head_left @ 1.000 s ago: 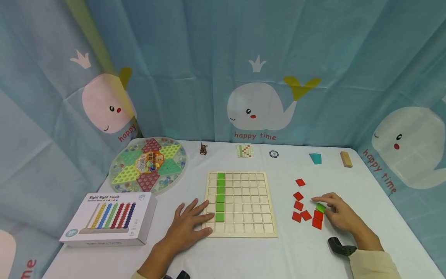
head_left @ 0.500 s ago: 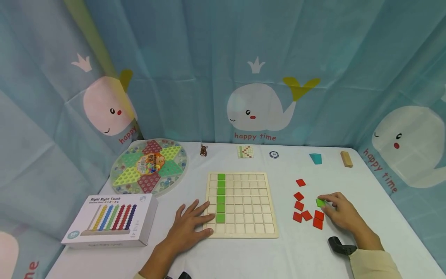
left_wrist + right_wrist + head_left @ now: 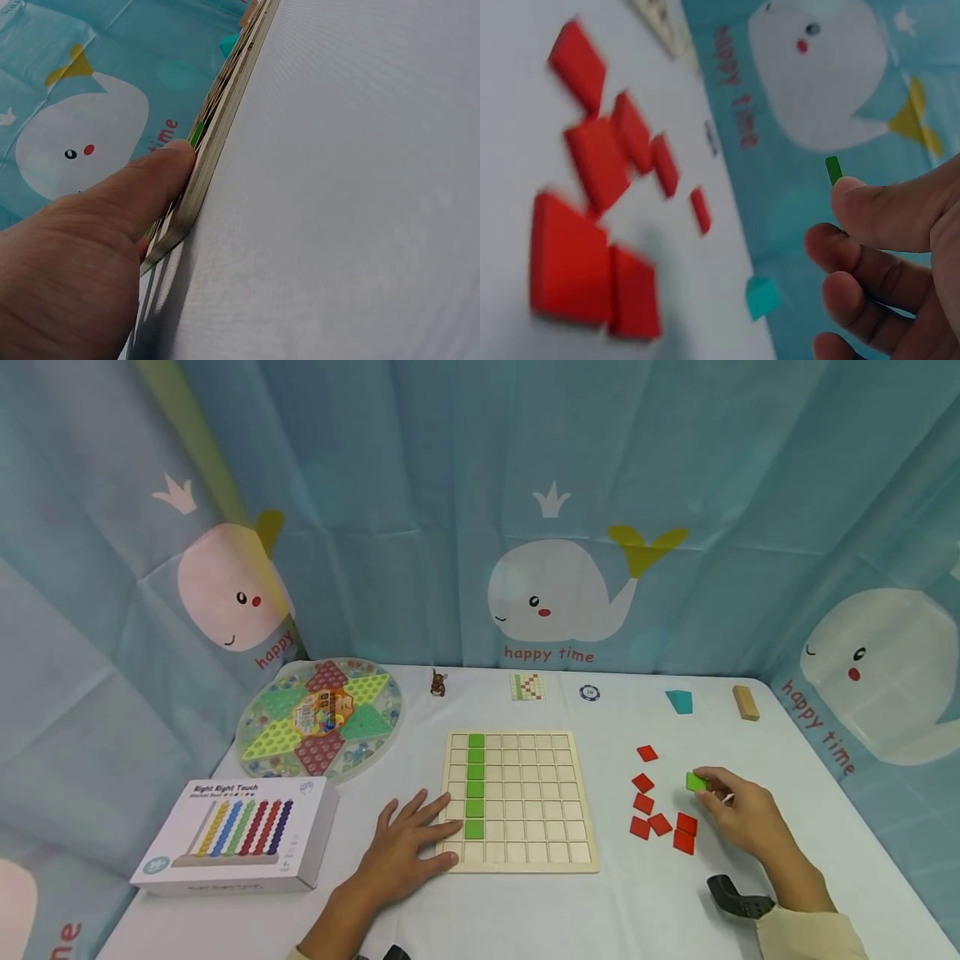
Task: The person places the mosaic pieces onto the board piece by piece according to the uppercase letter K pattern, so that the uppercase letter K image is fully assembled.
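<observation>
A green square tile (image 3: 695, 782) is pinched between thumb and fingertips of my right hand (image 3: 742, 810); the right wrist view shows its edge poking out past the thumb (image 3: 877, 214). Several red square tiles (image 3: 642, 802) lie on the table to the left of that hand. My left hand (image 3: 405, 847) rests with spread fingers on the left edge of a wooden grid board (image 3: 532, 802). Several green tiles (image 3: 476, 772) fill most of the board's second column, with the bottom cell bare. In the left wrist view my thumb (image 3: 150, 180) lies on the board's rim.
At the left are a white game box (image 3: 232, 835) and a round star-patterned board (image 3: 360, 693). Along the back stand a small brown figurine (image 3: 438, 682), a patterned card (image 3: 528, 686), a poker chip (image 3: 589, 692), a teal block (image 3: 680, 701) and a wooden block (image 3: 746, 702).
My right hand has picked up the green tile from beside the red ones and raised it, moving slightly away from them. The left hand stays in place on the board.
</observation>
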A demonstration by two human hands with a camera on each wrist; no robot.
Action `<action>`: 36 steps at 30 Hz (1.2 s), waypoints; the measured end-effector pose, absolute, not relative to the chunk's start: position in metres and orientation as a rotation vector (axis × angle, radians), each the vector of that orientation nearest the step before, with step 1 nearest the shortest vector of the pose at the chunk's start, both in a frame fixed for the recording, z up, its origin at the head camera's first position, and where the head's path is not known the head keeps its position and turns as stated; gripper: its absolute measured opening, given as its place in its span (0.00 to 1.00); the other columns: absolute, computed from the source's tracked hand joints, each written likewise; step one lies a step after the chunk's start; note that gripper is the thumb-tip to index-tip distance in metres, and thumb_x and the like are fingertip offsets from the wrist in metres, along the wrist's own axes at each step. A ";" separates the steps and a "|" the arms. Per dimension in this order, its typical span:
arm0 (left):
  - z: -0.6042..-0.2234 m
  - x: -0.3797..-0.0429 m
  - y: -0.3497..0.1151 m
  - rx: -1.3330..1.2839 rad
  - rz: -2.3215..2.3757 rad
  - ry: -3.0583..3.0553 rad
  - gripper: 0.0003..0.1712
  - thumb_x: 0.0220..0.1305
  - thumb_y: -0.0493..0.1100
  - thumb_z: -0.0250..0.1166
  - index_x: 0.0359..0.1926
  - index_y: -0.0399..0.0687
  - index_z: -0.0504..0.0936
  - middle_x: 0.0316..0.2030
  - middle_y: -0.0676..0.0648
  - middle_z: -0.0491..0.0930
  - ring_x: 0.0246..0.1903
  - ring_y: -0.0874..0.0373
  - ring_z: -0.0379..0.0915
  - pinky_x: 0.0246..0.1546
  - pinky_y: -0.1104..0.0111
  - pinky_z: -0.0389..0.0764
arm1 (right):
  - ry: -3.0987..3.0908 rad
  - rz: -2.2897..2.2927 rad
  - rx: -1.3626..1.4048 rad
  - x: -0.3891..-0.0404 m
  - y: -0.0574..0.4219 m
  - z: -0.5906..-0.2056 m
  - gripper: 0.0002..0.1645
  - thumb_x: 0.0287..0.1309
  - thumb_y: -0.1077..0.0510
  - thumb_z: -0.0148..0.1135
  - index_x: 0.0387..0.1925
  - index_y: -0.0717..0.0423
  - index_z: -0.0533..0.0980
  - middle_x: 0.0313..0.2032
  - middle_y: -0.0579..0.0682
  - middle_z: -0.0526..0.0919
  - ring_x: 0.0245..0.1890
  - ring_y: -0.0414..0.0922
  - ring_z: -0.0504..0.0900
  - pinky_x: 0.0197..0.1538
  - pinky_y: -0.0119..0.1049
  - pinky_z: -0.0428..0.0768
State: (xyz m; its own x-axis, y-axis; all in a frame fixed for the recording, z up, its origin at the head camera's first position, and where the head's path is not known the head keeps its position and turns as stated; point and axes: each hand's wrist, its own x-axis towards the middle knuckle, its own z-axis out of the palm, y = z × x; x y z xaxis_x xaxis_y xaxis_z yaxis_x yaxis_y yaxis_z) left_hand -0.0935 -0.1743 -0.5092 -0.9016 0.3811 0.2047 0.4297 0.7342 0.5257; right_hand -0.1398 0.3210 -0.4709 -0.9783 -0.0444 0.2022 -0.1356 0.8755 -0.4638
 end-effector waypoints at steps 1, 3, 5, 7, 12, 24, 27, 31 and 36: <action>-0.509 -0.094 -0.175 -0.669 -0.896 -2.847 0.26 0.55 0.61 0.68 0.55 0.61 0.84 0.67 0.54 0.65 0.70 0.45 0.50 0.63 0.41 0.40 | -2.828 0.719 0.156 -0.140 0.319 -0.470 0.20 0.58 0.62 0.67 0.53 0.58 0.76 0.33 0.49 0.76 0.33 0.48 0.72 0.28 0.37 0.76; -0.509 -0.094 -0.175 -0.673 -0.903 -2.849 0.26 0.55 0.61 0.68 0.55 0.61 0.83 0.67 0.54 0.65 0.70 0.45 0.49 0.63 0.41 0.40 | -2.768 0.733 0.184 -0.139 0.313 -0.465 0.20 0.57 0.62 0.68 0.52 0.57 0.77 0.32 0.48 0.76 0.33 0.47 0.72 0.27 0.36 0.76; -0.509 -0.094 -0.175 -0.672 -0.908 -2.848 0.26 0.55 0.61 0.68 0.55 0.60 0.83 0.67 0.54 0.65 0.70 0.44 0.49 0.63 0.41 0.39 | -2.715 0.768 0.236 -0.135 0.303 -0.457 0.20 0.56 0.62 0.69 0.51 0.56 0.78 0.32 0.47 0.77 0.33 0.45 0.72 0.29 0.35 0.76; -0.508 -0.093 -0.175 -0.669 -0.906 -2.848 0.27 0.55 0.61 0.68 0.55 0.61 0.84 0.67 0.54 0.65 0.70 0.44 0.49 0.63 0.41 0.39 | -2.672 0.838 0.290 -0.129 0.288 -0.443 0.20 0.54 0.64 0.70 0.50 0.57 0.78 0.32 0.47 0.78 0.34 0.45 0.73 0.32 0.34 0.76; -0.508 -0.094 -0.174 -0.661 -0.905 -2.859 0.26 0.55 0.60 0.68 0.55 0.61 0.83 0.68 0.54 0.65 0.70 0.45 0.49 0.63 0.41 0.39 | -2.595 0.891 0.432 -0.116 0.257 -0.416 0.22 0.49 0.69 0.71 0.48 0.59 0.80 0.33 0.45 0.80 0.33 0.43 0.74 0.38 0.24 0.74; -0.507 -0.093 -0.174 -0.656 -0.911 -2.866 0.26 0.55 0.60 0.69 0.55 0.60 0.83 0.68 0.53 0.65 0.70 0.45 0.49 0.64 0.41 0.39 | -2.530 1.032 0.556 -0.109 0.224 -0.408 0.23 0.46 0.70 0.73 0.47 0.58 0.81 0.35 0.41 0.81 0.34 0.42 0.75 0.39 0.23 0.73; -0.507 -0.093 -0.174 -0.654 -0.917 -2.863 0.27 0.55 0.60 0.69 0.55 0.60 0.83 0.67 0.54 0.65 0.70 0.45 0.49 0.64 0.41 0.39 | -2.519 1.056 0.585 -0.107 0.216 -0.406 0.23 0.45 0.71 0.73 0.46 0.57 0.81 0.35 0.39 0.81 0.34 0.42 0.75 0.38 0.24 0.74; -0.508 -0.093 -0.174 -0.657 -0.919 -2.852 0.27 0.55 0.61 0.69 0.55 0.60 0.84 0.67 0.54 0.65 0.70 0.45 0.49 0.63 0.41 0.39 | -2.497 1.092 0.640 -0.104 0.204 -0.403 0.24 0.44 0.72 0.73 0.46 0.57 0.81 0.36 0.39 0.81 0.34 0.42 0.76 0.38 0.24 0.75; -0.509 -0.093 -0.174 -0.660 -0.912 -2.845 0.26 0.55 0.61 0.69 0.54 0.60 0.84 0.67 0.53 0.66 0.70 0.44 0.50 0.63 0.41 0.40 | -2.446 1.159 0.765 -0.101 0.186 -0.401 0.24 0.44 0.71 0.74 0.46 0.54 0.81 0.38 0.39 0.82 0.36 0.41 0.78 0.40 0.28 0.77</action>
State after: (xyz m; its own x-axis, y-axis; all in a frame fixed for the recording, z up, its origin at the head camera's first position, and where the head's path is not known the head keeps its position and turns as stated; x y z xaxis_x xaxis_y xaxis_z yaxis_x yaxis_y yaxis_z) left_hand -0.0930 -0.1744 -0.5089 -0.9037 0.3763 0.2043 0.4250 0.7295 0.5359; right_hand -0.1006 0.1858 -0.4012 -0.8023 -0.3275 0.4991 -0.5936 0.5257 -0.6093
